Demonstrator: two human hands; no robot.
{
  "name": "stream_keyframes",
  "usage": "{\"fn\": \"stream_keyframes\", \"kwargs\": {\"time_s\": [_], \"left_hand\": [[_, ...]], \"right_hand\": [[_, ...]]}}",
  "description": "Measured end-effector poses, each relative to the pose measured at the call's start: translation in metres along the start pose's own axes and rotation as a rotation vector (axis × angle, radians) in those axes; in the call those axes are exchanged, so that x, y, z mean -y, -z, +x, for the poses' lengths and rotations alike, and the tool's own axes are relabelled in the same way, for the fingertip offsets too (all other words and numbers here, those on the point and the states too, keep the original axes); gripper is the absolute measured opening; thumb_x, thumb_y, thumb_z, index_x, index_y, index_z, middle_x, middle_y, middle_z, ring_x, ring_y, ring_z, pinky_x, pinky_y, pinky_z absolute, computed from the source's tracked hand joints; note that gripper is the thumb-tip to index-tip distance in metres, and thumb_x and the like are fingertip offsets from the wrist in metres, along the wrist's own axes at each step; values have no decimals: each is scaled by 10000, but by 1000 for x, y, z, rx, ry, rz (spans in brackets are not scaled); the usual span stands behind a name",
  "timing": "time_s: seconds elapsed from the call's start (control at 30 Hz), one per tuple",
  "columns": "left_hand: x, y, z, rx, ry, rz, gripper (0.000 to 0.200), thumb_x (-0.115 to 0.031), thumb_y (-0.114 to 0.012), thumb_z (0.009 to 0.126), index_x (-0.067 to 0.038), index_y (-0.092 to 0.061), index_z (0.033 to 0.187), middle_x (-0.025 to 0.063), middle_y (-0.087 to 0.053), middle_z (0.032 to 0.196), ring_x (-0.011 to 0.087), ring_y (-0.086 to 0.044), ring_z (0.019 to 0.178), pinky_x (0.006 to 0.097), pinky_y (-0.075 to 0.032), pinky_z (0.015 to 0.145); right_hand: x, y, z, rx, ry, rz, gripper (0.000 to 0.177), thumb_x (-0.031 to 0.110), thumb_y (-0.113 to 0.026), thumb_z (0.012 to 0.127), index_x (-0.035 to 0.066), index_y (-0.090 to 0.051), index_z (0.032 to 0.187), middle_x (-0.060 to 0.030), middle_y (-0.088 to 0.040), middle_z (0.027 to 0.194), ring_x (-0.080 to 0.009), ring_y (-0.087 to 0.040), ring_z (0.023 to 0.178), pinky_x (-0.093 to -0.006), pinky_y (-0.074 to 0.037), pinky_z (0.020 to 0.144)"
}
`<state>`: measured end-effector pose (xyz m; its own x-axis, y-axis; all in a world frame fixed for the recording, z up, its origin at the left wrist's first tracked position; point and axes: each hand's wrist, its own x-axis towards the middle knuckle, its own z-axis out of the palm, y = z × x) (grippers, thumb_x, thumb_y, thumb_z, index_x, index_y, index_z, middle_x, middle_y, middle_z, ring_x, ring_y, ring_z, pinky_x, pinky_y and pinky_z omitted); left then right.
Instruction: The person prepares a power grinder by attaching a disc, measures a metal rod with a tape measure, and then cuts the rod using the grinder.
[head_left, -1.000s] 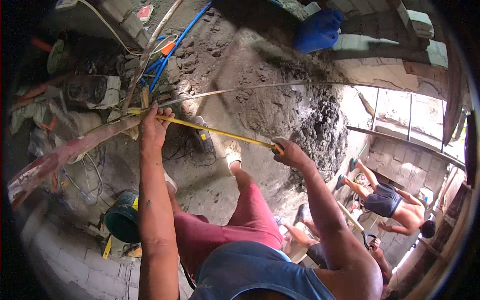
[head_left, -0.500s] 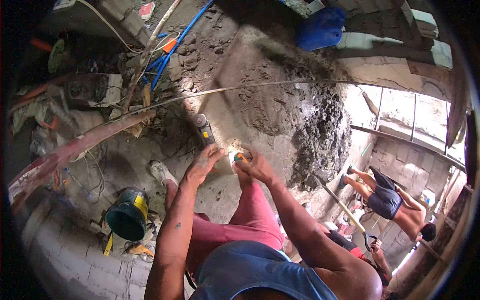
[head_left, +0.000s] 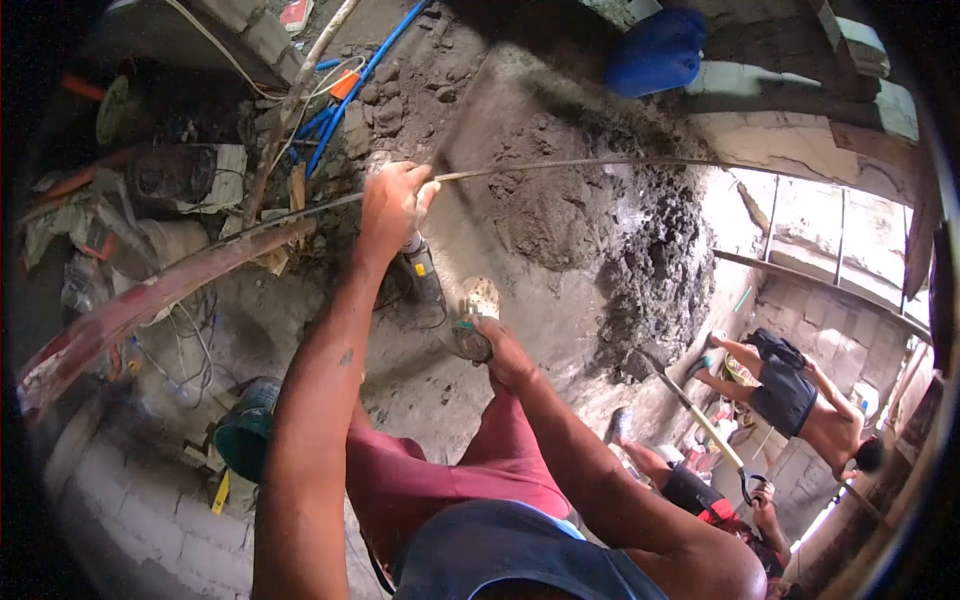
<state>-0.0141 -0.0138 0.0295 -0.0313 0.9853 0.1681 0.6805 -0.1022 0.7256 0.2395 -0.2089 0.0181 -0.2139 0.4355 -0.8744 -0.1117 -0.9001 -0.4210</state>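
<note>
My left hand [head_left: 395, 208] is closed round a long thin metal rod [head_left: 560, 165] that runs across the view. Beneath that hand an angle grinder [head_left: 425, 278] lies on the ground, its head partly hidden by my wrist. My right hand [head_left: 508, 355] grips a round, dark, teal-edged tape measure [head_left: 471, 341] in front of my right leg. Just beyond it is the perforated clog [head_left: 481, 295] on my foot.
A bucket [head_left: 245, 435] stands at left, near a reddish timber pole [head_left: 160, 290]. Wet mortar [head_left: 650, 270] is heaped right of centre. A blue jug [head_left: 657, 55] lies behind. At right, one person [head_left: 790, 390] bends over and another holds a shovel [head_left: 712, 432].
My left hand has moved forward, away from my right hand, and taken hold of the rod. My right hand has come slightly nearer to me, turning the tape measure.
</note>
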Motion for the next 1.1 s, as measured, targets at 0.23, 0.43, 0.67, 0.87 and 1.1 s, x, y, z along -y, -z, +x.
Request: {"fn": "stream_keyframes", "kwargs": {"time_s": [0.23, 0.43, 0.67, 0.87, 1.1], "left_hand": [[10, -18, 11, 218, 193, -68, 353, -389, -669, 890, -88, -751, 1056, 166, -721, 979, 355, -685, 939, 428, -531, 830], [9, -22, 15, 239, 267, -81, 324, -406, -696, 854, -115, -747, 988, 157, -707, 891, 332, -687, 852, 408, -527, 751], [29, -39, 0, -17, 35, -55, 218, -344, -700, 853, -127, -722, 841, 102, -664, 762, 320, -666, 740, 426, -519, 650], [42, -59, 0, -137, -90, -92, 218, -309, -725, 831, -126, -648, 740, 92, -582, 666, 315, -626, 624, 434, -491, 548], [27, -48, 5, -12, -1, -67, 160, -291, -735, 844, -134, -703, 849, 86, -634, 747, 308, -644, 693, 412, -498, 602]], "right_hand": [[-39, 23, 5, -97, -54, -208, 519, 428, -504, 997, 2, -637, 1261, -98, -690, 1146, -210, -624, 1079, -323, -463, 934], [16, -31, 18, -98, -121, -595, 429, 352, -531, 1011, 44, -618, 1298, -129, -676, 1047, -202, -659, 963, -352, -534, 783], [-172, -61, 193, -43, -267, -828, 355, 335, -510, 998, 20, -669, 960, -172, -693, 839, -291, -662, 620, -420, -535, 597], [-210, -67, 203, -81, -34, -570, 339, 334, -575, 952, 13, -674, 910, -183, -700, 880, -298, -677, 683, -442, -524, 601], [-214, -63, 210, -81, 195, -711, 316, 312, -585, 936, 14, -677, 890, -183, -698, 879, -297, -681, 700, -446, -526, 600]]}}
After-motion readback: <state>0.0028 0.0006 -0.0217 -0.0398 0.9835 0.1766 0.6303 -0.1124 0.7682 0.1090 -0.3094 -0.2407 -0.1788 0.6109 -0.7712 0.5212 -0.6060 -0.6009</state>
